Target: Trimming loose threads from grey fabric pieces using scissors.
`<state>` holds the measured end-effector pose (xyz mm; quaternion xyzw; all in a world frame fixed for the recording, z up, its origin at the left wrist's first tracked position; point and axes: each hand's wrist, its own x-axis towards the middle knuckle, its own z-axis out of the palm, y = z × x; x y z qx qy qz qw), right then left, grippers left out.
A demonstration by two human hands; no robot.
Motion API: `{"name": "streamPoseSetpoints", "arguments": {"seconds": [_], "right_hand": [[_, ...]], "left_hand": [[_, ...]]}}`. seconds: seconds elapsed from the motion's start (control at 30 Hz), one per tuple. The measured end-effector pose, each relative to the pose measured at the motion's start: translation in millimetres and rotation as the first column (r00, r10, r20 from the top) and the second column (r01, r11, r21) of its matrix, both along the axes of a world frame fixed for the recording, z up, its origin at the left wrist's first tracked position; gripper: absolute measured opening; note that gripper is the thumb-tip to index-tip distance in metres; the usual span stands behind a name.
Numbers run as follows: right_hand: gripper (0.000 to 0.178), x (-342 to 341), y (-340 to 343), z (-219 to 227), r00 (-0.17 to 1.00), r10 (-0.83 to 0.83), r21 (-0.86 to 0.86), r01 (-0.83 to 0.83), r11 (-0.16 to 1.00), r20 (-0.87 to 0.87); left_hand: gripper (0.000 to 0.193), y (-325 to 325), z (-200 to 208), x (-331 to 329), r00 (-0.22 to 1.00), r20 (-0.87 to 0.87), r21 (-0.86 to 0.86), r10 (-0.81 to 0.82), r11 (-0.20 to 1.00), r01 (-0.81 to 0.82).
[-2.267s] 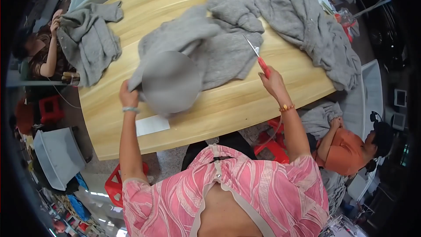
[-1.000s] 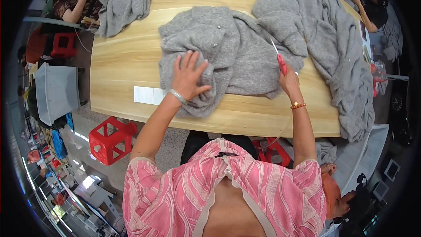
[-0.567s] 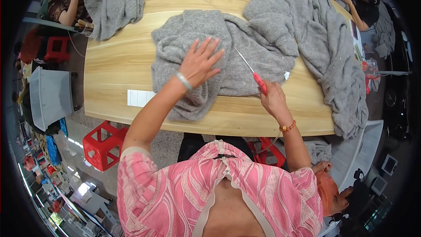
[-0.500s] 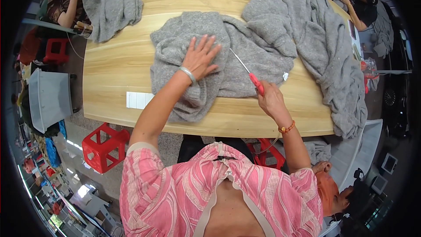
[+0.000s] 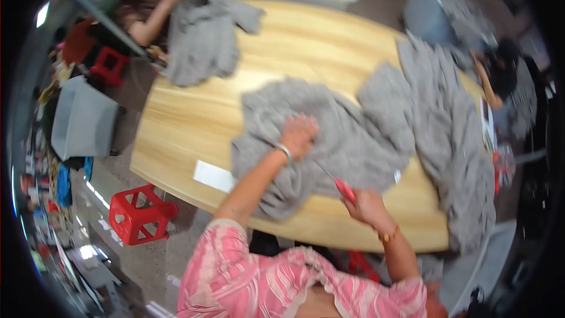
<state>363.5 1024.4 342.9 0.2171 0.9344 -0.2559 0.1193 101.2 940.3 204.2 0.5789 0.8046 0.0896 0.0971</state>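
Observation:
A grey knitted garment [image 5: 353, 141] lies bunched on the table in front of me, with a small white label at its right edge. My left hand [image 5: 300, 134] rests on the left half of the knit, blurred, palm down with fingers extended. At the lower edge of the garment, my right hand [image 5: 366, 207] is closed round a red-handled tool [image 5: 346, 191]. Its thin metal shaft points up and left, toward the fabric near my left hand. Blur hides the exact shape of the tip.
White paper strips [image 5: 213, 176] lie left of the garment on the wooden table [image 5: 182, 123]. More grey knitwear [image 5: 450, 153] hangs over the right edge. Co-workers sit at far left and far right. A red stool [image 5: 141, 215] and grey bins [image 5: 85, 118] stand on the floor.
The whole view has shifted and blurred, showing more of the table's far side. My left-hand fingers look less spread. My right hand keeps the tool. The far-left co-worker now holds up the grey knit.

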Motion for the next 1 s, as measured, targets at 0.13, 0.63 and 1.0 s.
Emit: {"name": "streamPoseSetpoints", "arguments": {"seconds": [0.13, 0.63, 1.0], "right_hand": [[0.024, 20, -16, 27, 0.988, -0.149, -0.024, 0.150, 0.988, 0.029], [0.028, 50, -57, 25, 0.976, -0.083, -0.034, 0.091, 0.995, 0.201], [0.023, 16, -43, 6, 0.998, -0.059, -0.119, 0.063, 0.991, 0.033]], "left_hand": [[0.069, -36, 37, 36, 0.999, 0.017, 0.024, -0.044, 0.999, 0.044], [0.066, -76, -37, 79, 0.959, 0.244, 0.159, -0.143, 0.982, 0.106], [0.064, -65, -29, 15, 0.971, 0.200, 0.314, -0.130, 0.947, 0.062]]}}
